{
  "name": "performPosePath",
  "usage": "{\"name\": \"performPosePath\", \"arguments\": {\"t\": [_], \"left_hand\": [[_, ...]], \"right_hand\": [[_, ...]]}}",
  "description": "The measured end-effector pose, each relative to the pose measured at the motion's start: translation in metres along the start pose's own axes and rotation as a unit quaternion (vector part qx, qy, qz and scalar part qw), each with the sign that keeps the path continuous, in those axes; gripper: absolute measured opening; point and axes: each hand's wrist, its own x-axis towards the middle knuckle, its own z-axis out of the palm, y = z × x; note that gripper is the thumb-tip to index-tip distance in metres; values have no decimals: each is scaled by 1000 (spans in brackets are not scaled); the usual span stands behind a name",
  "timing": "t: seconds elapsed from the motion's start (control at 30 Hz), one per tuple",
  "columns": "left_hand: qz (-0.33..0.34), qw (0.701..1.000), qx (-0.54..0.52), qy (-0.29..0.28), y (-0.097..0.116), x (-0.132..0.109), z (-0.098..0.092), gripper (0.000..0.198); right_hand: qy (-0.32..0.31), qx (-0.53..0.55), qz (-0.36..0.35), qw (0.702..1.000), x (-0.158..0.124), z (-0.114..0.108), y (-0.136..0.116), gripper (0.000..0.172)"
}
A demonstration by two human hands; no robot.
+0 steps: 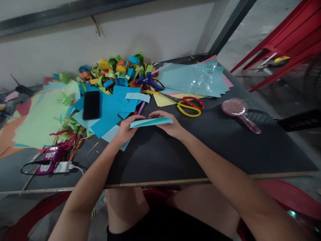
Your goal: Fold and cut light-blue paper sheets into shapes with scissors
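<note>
Between my two hands is a folded piece of light blue paper, held above the dark tabletop and seen nearly edge-on. My left hand grips its left end, the fingers behind it. At the right end, my right hand is closed on the same paper, with its fingers partly hidden. Just beyond my hands lie scissors with one red and one yellow handle loop. Bright blue paper sheets spread out to the left of my left hand, and a pale blue strip rests on them.
A black phone lies on the blue sheets. Behind are a pile of coloured folded paper pieces, a blue glue gun and plastic-covered light blue sheets. A pink hairbrush lies right; a purple power strip lies left.
</note>
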Motion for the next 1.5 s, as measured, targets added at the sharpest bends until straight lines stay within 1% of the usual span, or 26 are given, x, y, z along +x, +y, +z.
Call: {"name": "performPosePath", "arguments": {"t": [0.07, 0.1, 0.17, 0.23, 0.33, 0.5, 0.57, 0.67, 0.73, 0.8, 1.0, 1.13, 1.2, 1.37, 1.43, 1.5], "left_hand": [[-22, 999, 35, 14, -4, -1, 1, 23], [-38, 998, 50, 29, -7, -2, 1, 25], [-72, 993, 68, 66, -13, -2, 2, 32], [-96, 987, 76, 101, -18, -2, 1, 38], [-114, 980, 76, 143, -23, -3, -1, 41], [-178, 967, 79, 165, -28, -2, -13, 35], [-189, 962, 124, 154, -33, -2, -18, 42], [-178, 960, 198, 90, -40, -2, -21, 52], [-161, 962, 215, 48, -43, -3, -20, 54], [-148, 964, 217, 32, -43, -4, -19, 54], [-126, 967, 212, 65, -40, -4, -22, 53], [-115, 965, 228, 61, -38, -4, -21, 50], [-128, 960, 243, 56, -35, -3, -21, 48], [-198, 945, 259, 38, -26, -1, -21, 36], [-208, 948, 236, 42, -24, -1, -20, 31], [-207, 957, 193, 65, -23, -1, -19, 28]], "right_hand": [[40, -33, 4, 999, -1, 1, 3, 25], [56, -31, 11, 998, -1, 1, 3, 26], [69, 10, 26, 997, -2, 1, 2, 31], [59, 48, 46, 996, -2, 1, -1, 37], [33, 56, 83, 994, -2, 3, -5, 40], [25, 64, 89, 994, -2, 4, -6, 37], [22, 64, 88, 994, -2, 4, -5, 35], [14, 55, 85, 995, -3, 3, -5, 31], [12, 53, 84, 995, -3, 3, -5, 29], [18, 54, 87, 995, -3, 3, -5, 28], [67, 53, 86, 993, -1, 2, -3, 25], [69, 50, 91, 992, -1, 1, -2, 23], [68, 43, 94, 992, -1, 2, -3, 23], [67, 37, 97, 992, -1, 4, -5, 23], [67, 34, 94, 993, -1, 4, -4, 24], [80, 30, 87, 993, -1, 3, 0, 28]]}}
